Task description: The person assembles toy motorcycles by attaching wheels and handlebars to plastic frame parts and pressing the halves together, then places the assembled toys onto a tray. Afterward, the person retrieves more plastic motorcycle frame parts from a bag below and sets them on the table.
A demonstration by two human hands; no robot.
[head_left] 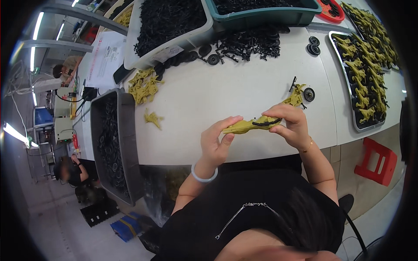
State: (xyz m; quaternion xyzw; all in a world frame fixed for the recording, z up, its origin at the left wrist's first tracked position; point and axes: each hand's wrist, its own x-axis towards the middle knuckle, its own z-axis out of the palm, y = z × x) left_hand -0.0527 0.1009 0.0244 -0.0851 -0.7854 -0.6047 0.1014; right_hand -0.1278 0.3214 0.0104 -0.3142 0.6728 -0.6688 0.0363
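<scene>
Between both hands I hold a yellow-green plastic toy motorcycle body (242, 126) above the near part of the table. My left hand (216, 140) pinches its left end between thumb and fingers. At the other end, my right hand (291, 126) grips it beside a thin black plastic part (266, 123) lying along its side. Just beyond my right hand is a partly built toy motorcycle (296, 94) with a black spoked wheel (308, 94). A loose yellow-green body (153, 118) lies farther left, near a pile of similar bodies (144, 88).
A grey bin (129, 143) of black wheels stands left. At the back are a white bin (208, 27) and a teal bin (265, 19) of black parts, with loose black pieces (248, 45) before them. Right, a tray (363, 128) holds several toy motorcycles; a red stool (377, 162) stands below.
</scene>
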